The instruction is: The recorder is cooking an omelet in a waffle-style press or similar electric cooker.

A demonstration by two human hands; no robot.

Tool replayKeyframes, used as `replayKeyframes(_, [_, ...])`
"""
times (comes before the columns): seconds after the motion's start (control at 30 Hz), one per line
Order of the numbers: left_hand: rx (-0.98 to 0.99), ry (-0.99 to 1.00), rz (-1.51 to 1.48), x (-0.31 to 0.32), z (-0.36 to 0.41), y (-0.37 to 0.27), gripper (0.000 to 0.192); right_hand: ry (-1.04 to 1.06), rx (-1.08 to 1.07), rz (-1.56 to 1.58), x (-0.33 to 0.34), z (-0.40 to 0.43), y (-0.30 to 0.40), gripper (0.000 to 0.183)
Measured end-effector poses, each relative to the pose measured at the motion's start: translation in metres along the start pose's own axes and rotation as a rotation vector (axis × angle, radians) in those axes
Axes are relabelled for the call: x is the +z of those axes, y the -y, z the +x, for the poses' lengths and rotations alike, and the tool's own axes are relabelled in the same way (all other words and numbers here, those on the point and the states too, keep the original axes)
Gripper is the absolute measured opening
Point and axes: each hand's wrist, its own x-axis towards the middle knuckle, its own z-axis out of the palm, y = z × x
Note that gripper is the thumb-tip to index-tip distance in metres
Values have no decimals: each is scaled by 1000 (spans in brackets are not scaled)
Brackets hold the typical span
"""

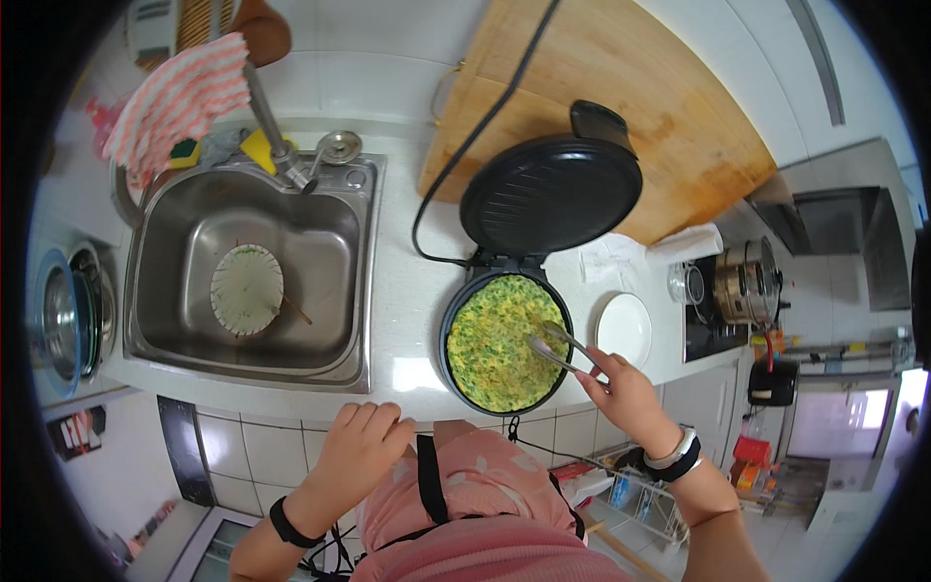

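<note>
A pair of metal tongs (571, 356) is gripped in my right hand (622, 389). The tips of the tongs are at the surface of a round green-and-yellow pancake (502, 349), which fills the lower plate of a black electric griddle (443, 349). Behind it, the griddle's ridged lid (556, 193) stands raised on its hinge. My left hand (367, 440) hangs by the counter's front edge with its fingers curled, and I see nothing in it. A white plate (623, 329) rests just right of the griddle.
On the left, a steel sink (367, 291) holds a white bowl (247, 287). A large wooden board (676, 124) leans on the wall behind the griddle, whose black cord (465, 153) crosses it. A paper towel roll (687, 244), a glass jar (685, 284) and a steamer pot (745, 280) stand rightward.
</note>
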Motion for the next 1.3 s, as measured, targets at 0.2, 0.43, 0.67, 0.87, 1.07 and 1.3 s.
replayKeyframes(0.2, [137,60,-61,14,31,12,19,-111,237,311,43,-57,-67,47])
replayKeyframes(0.43, [194,168,54,18,49,17,19,440,804,1320,39,-95,-4,51])
replayKeyframes(0.67, [161,81,69,-2,47,12,21,615,792,2019,84,-105,21,49])
replayKeyframes(0.87, [148,95,50,-19,53,4,23,659,706,2383,116,-88,54,46])
replayKeyframes(1.07, [263,142,-16,-42,64,15,24,450,909,2462,124,-79,98,45])
replayKeyframes(1.3, [385,209,-58,-94,51,61,26,133,842,2531,141,-61,146,45])
